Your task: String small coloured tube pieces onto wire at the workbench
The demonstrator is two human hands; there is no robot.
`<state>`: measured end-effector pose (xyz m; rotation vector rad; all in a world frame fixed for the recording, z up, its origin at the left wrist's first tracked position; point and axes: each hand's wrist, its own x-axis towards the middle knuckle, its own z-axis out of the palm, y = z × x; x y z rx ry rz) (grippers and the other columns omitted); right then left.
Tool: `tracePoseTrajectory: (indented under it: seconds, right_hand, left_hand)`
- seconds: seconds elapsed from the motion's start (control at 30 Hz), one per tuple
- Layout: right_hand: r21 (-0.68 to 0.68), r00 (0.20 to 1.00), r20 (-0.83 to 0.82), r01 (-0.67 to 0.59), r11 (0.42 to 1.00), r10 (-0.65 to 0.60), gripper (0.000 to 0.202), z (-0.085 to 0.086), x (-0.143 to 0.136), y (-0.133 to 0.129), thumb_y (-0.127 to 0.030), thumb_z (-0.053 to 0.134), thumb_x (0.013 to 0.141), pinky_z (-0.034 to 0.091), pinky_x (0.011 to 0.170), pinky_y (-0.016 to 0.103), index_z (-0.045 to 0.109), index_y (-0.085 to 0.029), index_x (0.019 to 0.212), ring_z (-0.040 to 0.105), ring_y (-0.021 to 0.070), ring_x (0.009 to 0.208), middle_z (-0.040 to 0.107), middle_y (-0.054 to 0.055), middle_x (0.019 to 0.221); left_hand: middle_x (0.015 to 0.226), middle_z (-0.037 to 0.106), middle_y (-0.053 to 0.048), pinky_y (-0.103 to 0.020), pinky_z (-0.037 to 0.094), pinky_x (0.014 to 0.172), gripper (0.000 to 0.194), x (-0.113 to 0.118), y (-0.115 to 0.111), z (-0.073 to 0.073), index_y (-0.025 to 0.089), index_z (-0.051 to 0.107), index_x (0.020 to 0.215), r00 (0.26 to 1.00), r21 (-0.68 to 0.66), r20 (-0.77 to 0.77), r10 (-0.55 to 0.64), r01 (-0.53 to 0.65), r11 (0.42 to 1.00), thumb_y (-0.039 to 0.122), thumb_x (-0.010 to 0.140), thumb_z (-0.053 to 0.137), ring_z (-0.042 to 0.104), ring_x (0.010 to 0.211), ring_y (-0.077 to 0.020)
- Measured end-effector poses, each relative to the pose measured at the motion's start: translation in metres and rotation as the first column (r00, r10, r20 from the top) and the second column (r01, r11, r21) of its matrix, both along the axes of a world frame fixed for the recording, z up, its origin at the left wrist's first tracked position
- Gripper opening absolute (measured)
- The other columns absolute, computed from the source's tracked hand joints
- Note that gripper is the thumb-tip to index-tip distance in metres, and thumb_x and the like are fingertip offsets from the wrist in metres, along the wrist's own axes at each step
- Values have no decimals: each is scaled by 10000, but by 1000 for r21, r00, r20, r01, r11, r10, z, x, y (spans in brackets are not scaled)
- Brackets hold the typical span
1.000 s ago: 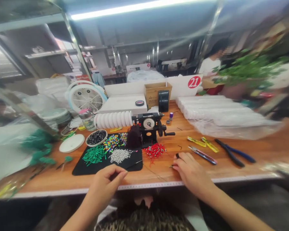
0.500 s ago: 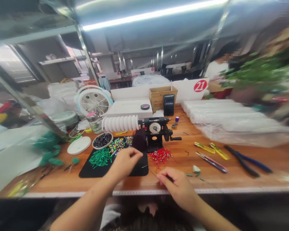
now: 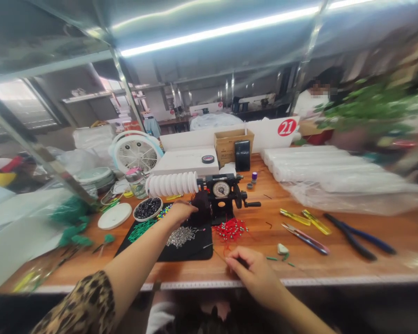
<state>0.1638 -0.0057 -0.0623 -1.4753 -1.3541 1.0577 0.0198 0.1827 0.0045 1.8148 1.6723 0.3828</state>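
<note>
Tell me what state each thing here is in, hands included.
Overhead light: on.
Cardboard box: open.
Bowl: uncovered, filled with black beads.
Pliers: handles spread.
White rolls: bagged in clear plastic.
Fan: running or not, cannot tell.
Left hand: reaching forward, grip unclear.
Right hand: pinching a thin strand.

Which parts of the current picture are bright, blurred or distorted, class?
Head view: the light tube glares white overhead; the plant and plastic wrap at right smear; the machine and red pile look sharper; the left post leans, likely wide-lens distortion.
</note>
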Motion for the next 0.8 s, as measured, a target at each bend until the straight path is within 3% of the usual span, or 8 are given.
tracePoseTrajectory:
  seconds: [0.1,0.2,0.27,0.37,0.47,0.6,0.8]
  right_hand:
    - [9,1000,10,-1,1000,1,304,-1,0,0,-405,452,846,350,658,196,587,-163,719,508,87,680,582,-5,692]
    - [11,1000,-18,1,1000,-1,329,-1,-1,0,-417,446,850,355,647,191,588,-155,711,506,78,663,578,-3,677]
    - [12,997,-77,3,1000,-2,359,1,-1,0,-430,447,850,365,634,180,587,-142,687,505,67,642,578,1,661]
    - [-39,974,-223,26,999,-34,393,8,1,2,-478,474,828,352,540,159,599,-128,700,468,46,532,531,-12,564]
    - [-88,919,-386,47,995,-78,410,19,2,3,-517,540,778,335,463,149,623,-116,764,444,35,457,529,-17,542]
    - [-40,842,-539,0,999,-22,393,28,3,5,-496,572,767,356,454,142,642,-110,754,464,30,468,584,7,602]
    - [-17,922,-380,70,997,-71,352,39,10,4,-454,604,756,355,450,126,694,-117,711,479,8,478,517,-14,641]
  left_hand:
    - [433,350,87,-204,211,416,290,-6,1,6,145,458,538,996,-41,82,35,-31,999,233,736,650,282,390,-52]
    - [435,408,62,-214,171,392,213,-13,-5,15,135,509,555,980,-65,189,70,-59,996,219,689,652,310,379,-56]
    - [533,534,9,-208,213,387,152,-17,-20,21,124,569,638,959,-58,271,87,-73,996,251,681,639,437,439,-83]
    - [836,669,-68,-193,373,466,212,-19,-56,26,137,595,764,913,-40,404,57,-44,998,342,712,605,609,696,-141]
    - [725,675,-68,-203,403,471,270,-12,-97,19,139,595,764,839,-159,544,4,99,982,388,682,660,606,645,-153]
    - [599,630,-41,-181,374,442,277,6,-131,-1,121,584,684,709,-331,704,31,289,898,358,665,726,531,507,-100]
    - [723,659,-88,-162,393,465,217,14,-141,-8,63,655,767,685,-471,715,137,328,819,202,637,758,564,595,-103]
